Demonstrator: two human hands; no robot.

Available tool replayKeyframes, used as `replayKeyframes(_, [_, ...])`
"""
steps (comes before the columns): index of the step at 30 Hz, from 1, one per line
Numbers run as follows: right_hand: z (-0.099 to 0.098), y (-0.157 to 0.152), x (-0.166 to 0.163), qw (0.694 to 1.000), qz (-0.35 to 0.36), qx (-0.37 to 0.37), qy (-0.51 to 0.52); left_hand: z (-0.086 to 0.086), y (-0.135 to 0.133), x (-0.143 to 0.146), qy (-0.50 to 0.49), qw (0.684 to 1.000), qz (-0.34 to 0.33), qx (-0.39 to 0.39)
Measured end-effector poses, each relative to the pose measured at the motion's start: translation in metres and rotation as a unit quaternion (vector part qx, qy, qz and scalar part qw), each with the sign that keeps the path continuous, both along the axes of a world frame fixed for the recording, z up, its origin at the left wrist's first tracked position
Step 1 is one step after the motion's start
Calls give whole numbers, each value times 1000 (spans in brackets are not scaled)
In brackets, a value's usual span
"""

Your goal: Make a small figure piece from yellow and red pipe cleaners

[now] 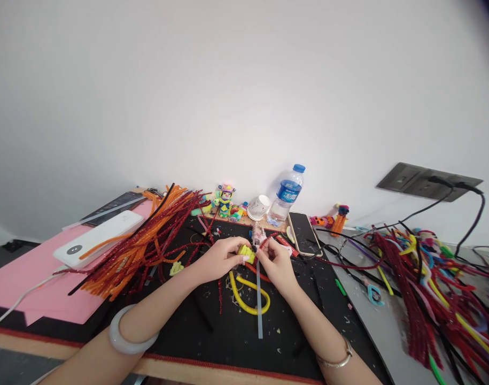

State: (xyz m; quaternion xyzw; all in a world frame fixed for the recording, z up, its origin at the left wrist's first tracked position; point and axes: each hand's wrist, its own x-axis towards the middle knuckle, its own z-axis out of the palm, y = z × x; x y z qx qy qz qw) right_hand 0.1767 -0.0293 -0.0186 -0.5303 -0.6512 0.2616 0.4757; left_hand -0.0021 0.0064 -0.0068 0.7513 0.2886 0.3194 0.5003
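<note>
My left hand (220,258) is closed in a pinch on a small yellow pipe-cleaner piece (246,252) over the black mat (236,331). My right hand (276,263) is closed too, its fingertips meeting the same piece from the right; a red pipe cleaner (268,241) runs by its fingers. Below the hands lie a curved yellow pipe cleaner (244,297) and a clear glue stick (259,305). A pale bangle (126,334) is on my left wrist, a thin bracelet (340,358) on my right.
A heap of orange and red pipe cleaners (148,246) lies left, a mixed-colour heap (424,289) right. At the back stand a water bottle (286,195), a paper cup (259,207), a phone (304,232) and small figures (225,200). A white power bank (98,238) rests on pink foam.
</note>
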Motion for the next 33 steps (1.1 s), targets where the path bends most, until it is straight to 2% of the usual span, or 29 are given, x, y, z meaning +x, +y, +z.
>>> replayKeyframes(8, [3, -1, 0, 1000, 15, 8, -10, 0, 0, -1, 0, 1000, -13, -5])
replayKeyframes(15, [2, 0, 0, 999, 31, -17, 27, -1, -1, 0, -23, 993, -55, -100])
replayKeyframes(23, [2, -1, 0, 1000, 22, -8, -3, 3, -3, -2, -20, 996, -48, -69])
replayKeyframes(33, [5, -4, -5, 999, 34, 4, 4, -2, 0, 0, -8, 999, -22, -39])
